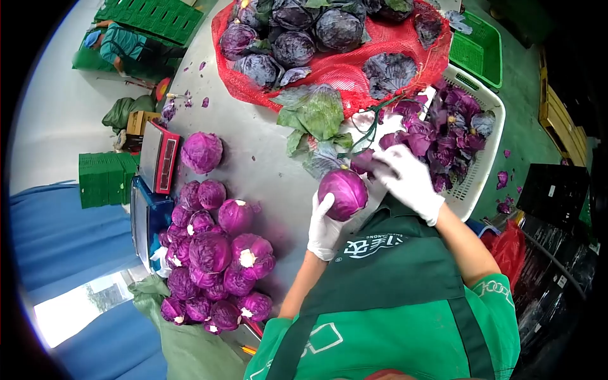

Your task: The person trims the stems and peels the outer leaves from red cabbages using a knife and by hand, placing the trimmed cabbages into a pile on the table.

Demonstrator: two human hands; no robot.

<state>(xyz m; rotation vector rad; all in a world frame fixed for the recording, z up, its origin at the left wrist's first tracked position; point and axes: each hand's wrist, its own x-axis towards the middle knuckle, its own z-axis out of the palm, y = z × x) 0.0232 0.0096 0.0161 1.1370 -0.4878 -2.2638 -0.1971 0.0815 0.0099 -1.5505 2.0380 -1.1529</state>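
Observation:
My left hand (325, 229), in a white glove, cups a peeled red cabbage (343, 194) from below, in front of my apron. My right hand (410, 180), also gloved, is just right of the cabbage, its fingertips closed on a loose purple cabbage leaf (363, 163). Beyond my hands, a red mesh bag (329, 73) holds several dark, unpeeled red cabbages (339, 30). Greenish outer leaves (313, 114) lie at the bag's near edge. To the right of my right hand, a white crate (491, 120) is filled with stripped purple leaves (443, 136).
Trimmed red cabbages (210, 252) are heaped on the left of the metal table (266, 164), with a single one (201, 152) beside a red scale (166, 163). A green crate (478, 50) stands behind the white one. Another person (123, 47) works at the far left.

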